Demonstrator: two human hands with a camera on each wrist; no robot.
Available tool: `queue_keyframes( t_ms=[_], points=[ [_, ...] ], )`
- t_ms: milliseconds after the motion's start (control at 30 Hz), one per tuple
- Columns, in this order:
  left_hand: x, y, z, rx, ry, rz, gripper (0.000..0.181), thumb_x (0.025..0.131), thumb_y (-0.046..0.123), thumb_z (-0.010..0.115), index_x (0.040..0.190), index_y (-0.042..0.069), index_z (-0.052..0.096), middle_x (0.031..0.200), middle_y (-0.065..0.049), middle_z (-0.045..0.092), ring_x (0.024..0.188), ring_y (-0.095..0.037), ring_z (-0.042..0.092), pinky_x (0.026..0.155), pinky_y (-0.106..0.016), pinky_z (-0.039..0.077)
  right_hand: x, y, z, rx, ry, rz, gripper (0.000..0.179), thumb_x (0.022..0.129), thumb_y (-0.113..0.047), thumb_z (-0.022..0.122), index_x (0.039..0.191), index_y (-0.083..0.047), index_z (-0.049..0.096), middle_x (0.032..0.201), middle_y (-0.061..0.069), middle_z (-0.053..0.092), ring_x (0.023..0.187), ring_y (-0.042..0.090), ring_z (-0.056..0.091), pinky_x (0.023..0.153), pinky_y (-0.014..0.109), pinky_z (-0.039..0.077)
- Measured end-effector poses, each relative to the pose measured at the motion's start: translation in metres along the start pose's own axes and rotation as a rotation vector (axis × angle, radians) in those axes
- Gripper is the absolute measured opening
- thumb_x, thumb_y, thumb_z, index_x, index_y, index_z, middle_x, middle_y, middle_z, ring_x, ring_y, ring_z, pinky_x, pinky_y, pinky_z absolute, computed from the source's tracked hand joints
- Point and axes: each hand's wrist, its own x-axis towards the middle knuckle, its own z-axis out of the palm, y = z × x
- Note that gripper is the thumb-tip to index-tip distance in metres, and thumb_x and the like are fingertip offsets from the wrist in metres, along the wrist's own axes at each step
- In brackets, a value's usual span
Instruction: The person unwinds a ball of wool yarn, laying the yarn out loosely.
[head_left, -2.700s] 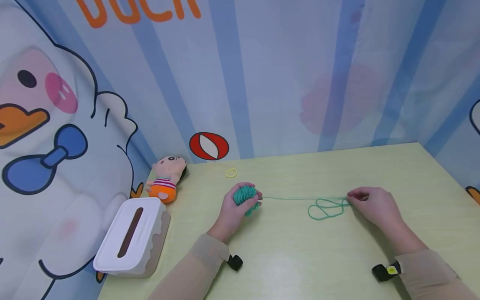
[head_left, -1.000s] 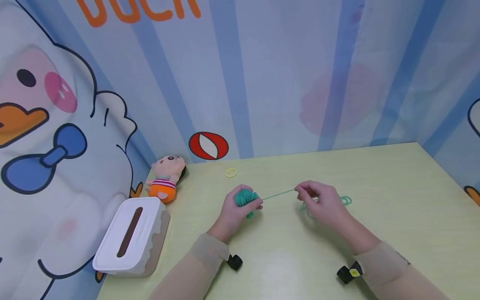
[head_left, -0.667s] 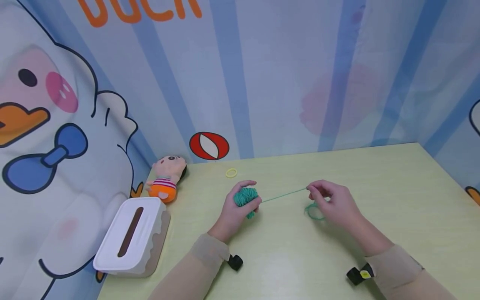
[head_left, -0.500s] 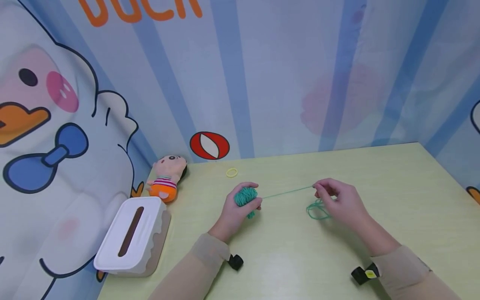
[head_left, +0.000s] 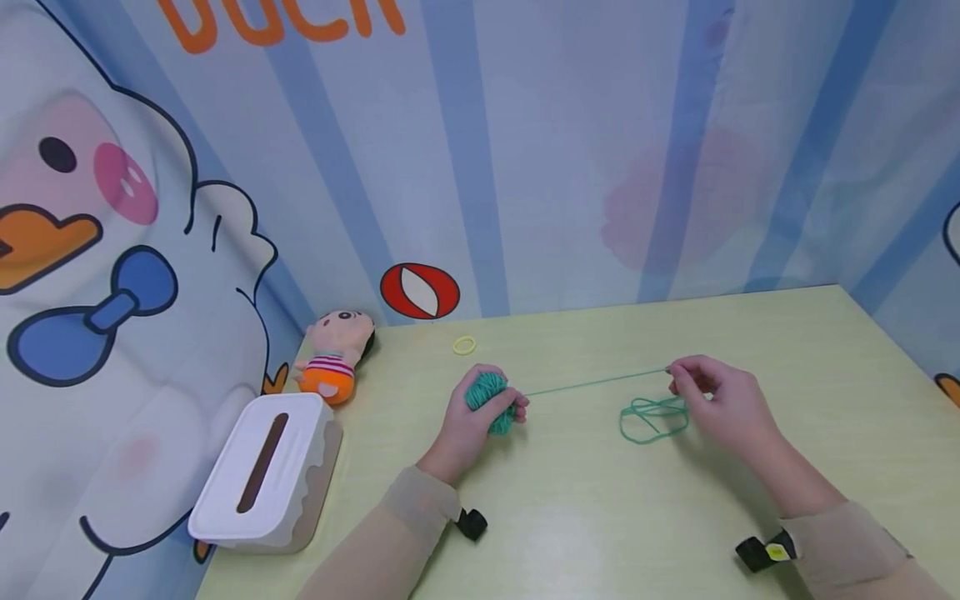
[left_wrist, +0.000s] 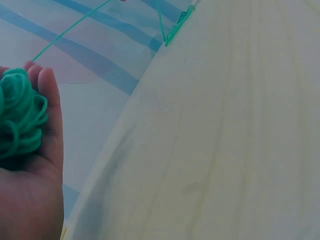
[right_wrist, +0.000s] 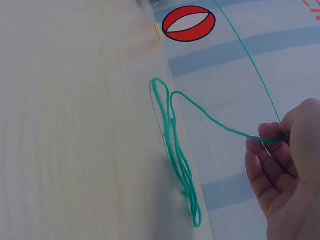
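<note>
**Green Yarn Drawn Taut Between Two Hands**

Two hands hold a taut strand (head_left: pixel 596 382) of green yarn over a pale tabletop (head_left: pixel 592 508), with the yarn ball (head_left: pixel 484 391) taken as the centre of the clock. The left hand (head_left: pixel 465 427) curls fingers and thumb round the ball; the right hand (head_left: pixel 731 408), at 3 o'clock, pinches the strand between thumb and forefinger, its other fingers bent. Nearest the viewer, beige sleeves (head_left: pixel 855 546) frame a wedge of surface at 5 o'clock. More runs past the right hand to the right edge, and past the strand to the far edge at 12.

Black wrist cameras (head_left: pixel 472 525) sit at the cuffs, at 6 and 4. Loose loops (right_wrist: pixel 184 175) lie below the strand at 3, just beside the right hand and joined to its pinch by a slack length. A white-lidded box (head_left: pixel 296 458) stands between 8 and 9, along the left edge; beyond it are a plush doll (head_left: pixel 330 362), between 9 and 10, and a yellow ring (head_left: pixel 464 353), lying at 11, near the left hand.

The tabletop shows faint grain. Behind it hangs a blue-striped backdrop (head_left: pixel 555 167), printed with a white duck (head_left: pixel 202 350) between 9 and 10, and a red-and-white ball (head_left: pixel 420 291) and orange letters (head_left: pixel 322 36) at 11.
</note>
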Motion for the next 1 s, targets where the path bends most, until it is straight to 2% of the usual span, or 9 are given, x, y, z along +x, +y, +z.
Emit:
queue_keyframes(
  t_ms=[100,167,333,400,467,567,700,867,1000],
  points=[
    [0.0,0.0,0.0,0.067,0.02,0.012,0.044,0.111,0.028,0.068,0.146,0.006,0.053,0.102,-0.008,0.074,0.09,-0.022,0.074,0.089,-0.03,0.065,-0.001,0.006,-0.007,-0.018,0.007,0.009,0.022,0.111,-0.019,0.066,0.119,-0.002,0.077,0.096,0.011,0.082,0.081,-0.012,0.062,0.07,0.012,0.051],
    [0.0,0.0,0.0,0.099,0.033,0.018,0.044,0.111,0.029,0.067,0.147,0.005,0.056,0.098,-0.006,0.073,0.088,-0.02,0.073,0.087,-0.028,0.064,-0.002,0.011,-0.011,-0.028,0.007,0.023,0.023,0.111,-0.021,0.065,0.12,-0.002,0.077,0.097,0.012,0.082,0.081,-0.014,0.061,0.07,0.011,0.05],
    [0.0,-0.001,0.0,0.079,0.058,0.027,0.033,0.111,0.026,0.068,0.132,0.003,0.061,0.11,-0.015,0.073,0.091,-0.019,0.074,0.089,-0.028,0.065,-0.003,0.026,-0.021,-0.086,-0.013,0.067,0.027,0.112,-0.024,0.064,0.122,-0.003,0.077,0.102,0.013,0.084,0.083,-0.017,0.058,0.07,0.01,0.05],
    [0.0,-0.001,0.0,0.065,0.076,0.039,0.027,0.11,0.025,0.069,0.127,0.005,0.06,0.116,-0.017,0.071,0.094,-0.02,0.074,0.089,-0.029,0.065,-0.003,0.032,-0.023,-0.123,-0.023,0.089,0.027,0.112,-0.024,0.064,0.122,-0.003,0.077,0.103,0.014,0.084,0.084,-0.01,0.063,0.07,0.011,0.051],
    [0.001,0.0,0.0,0.059,0.1,0.056,0.025,0.109,0.024,0.07,0.126,0.009,0.058,0.118,-0.017,0.071,0.096,-0.023,0.073,0.089,-0.029,0.065,-0.003,0.038,-0.025,-0.154,-0.032,0.116,0.029,0.111,-0.024,0.064,0.123,-0.001,0.077,0.106,0.017,0.083,0.087,0.004,0.069,0.07,0.015,0.052],
    [0.001,0.0,0.0,0.074,0.145,0.082,0.028,0.109,0.023,0.07,0.127,0.007,0.055,0.114,-0.011,0.072,0.099,-0.027,0.072,0.089,-0.028,0.064,-0.003,0.045,-0.027,-0.202,-0.049,0.161,0.033,0.111,-0.025,0.063,0.124,0.003,0.076,0.109,0.023,0.081,0.091,0.027,0.073,0.071,0.024,0.053],
    [0.002,0.0,0.0,0.075,0.165,0.101,0.029,0.109,0.024,0.069,0.127,0.005,0.056,0.111,-0.008,0.074,0.1,-0.03,0.072,0.088,-0.027,0.064,-0.003,0.051,-0.028,-0.25,-0.117,0.225,0.039,0.11,-0.027,0.063,0.127,0.007,0.075,0.115,0.029,0.079,0.098,0.042,0.074,0.077,0.044,0.059],
    [0.002,-0.001,0.001,0.066,0.116,0.054,0.022,0.109,0.026,0.069,0.125,0.013,0.062,0.118,-0.011,0.075,0.102,-0.019,0.076,0.093,-0.029,0.065,-0.002,0.052,-0.025,-0.282,-0.195,0.26,0.039,0.107,-0.029,0.067,0.124,0.004,0.078,0.121,0.029,0.078,0.111,0.052,0.072,0.094,0.065,0.057],
    [0.002,-0.001,0.0,0.055,0.072,0.039,0.03,0.11,0.027,0.069,0.13,0.007,0.059,0.123,-0.016,0.075,0.105,-0.02,0.078,0.098,-0.031,0.065,0.003,0.046,-0.018,-0.259,-0.183,0.261,0.035,0.104,-0.027,0.069,0.121,0.002,0.078,0.116,0.025,0.079,0.106,0.047,0.072,0.087,0.056,0.058]
  ],
)
